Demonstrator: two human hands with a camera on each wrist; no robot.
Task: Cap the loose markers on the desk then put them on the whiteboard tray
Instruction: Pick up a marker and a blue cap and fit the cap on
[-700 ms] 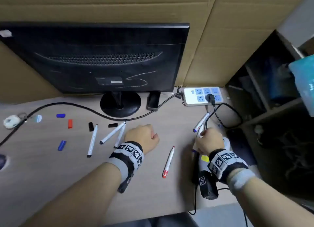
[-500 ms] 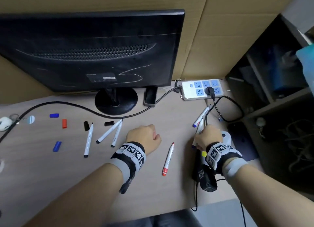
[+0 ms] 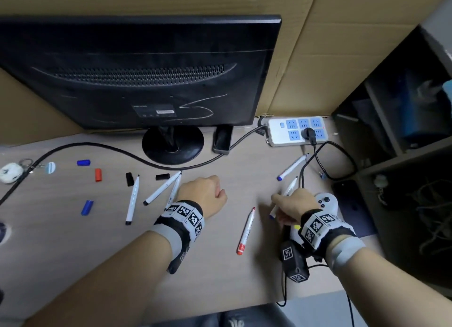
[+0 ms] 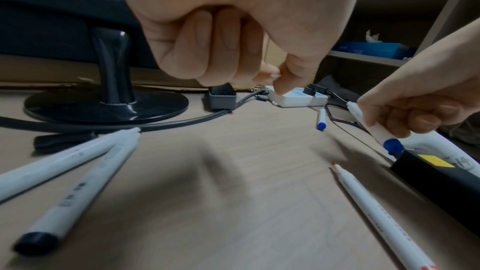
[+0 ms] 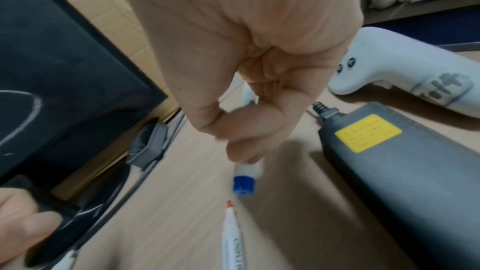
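Observation:
My right hand [image 3: 285,205] grips a white marker with a blue end [image 4: 376,130] near the desk's right edge, tilted just above the wood; the right wrist view shows its blue end [image 5: 243,187] poking out below my fingers. An uncapped red marker [image 3: 245,231] lies between my hands. My left hand [image 3: 212,190] hovers as a curled fist at mid-desk and holds nothing. A second blue marker [image 3: 292,167] lies near the power strip. Three black markers [image 3: 132,199] lie left of my left hand. Loose blue [image 3: 83,162], red [image 3: 98,175] and black caps [image 3: 129,179] lie further left.
A black monitor [image 3: 137,69] on a round stand fills the back of the desk, with a thick cable [image 3: 97,146] across the desk. A white power strip [image 3: 297,131] sits back right. A black power adapter [image 5: 389,161] and a white controller [image 3: 326,200] lie under my right wrist. Dark shelves [image 3: 391,106] stand to the right.
My right hand keeps hold of the blue-ended marker and has shifted slightly left. The left fist has stayed in place. The head view has moved a little.

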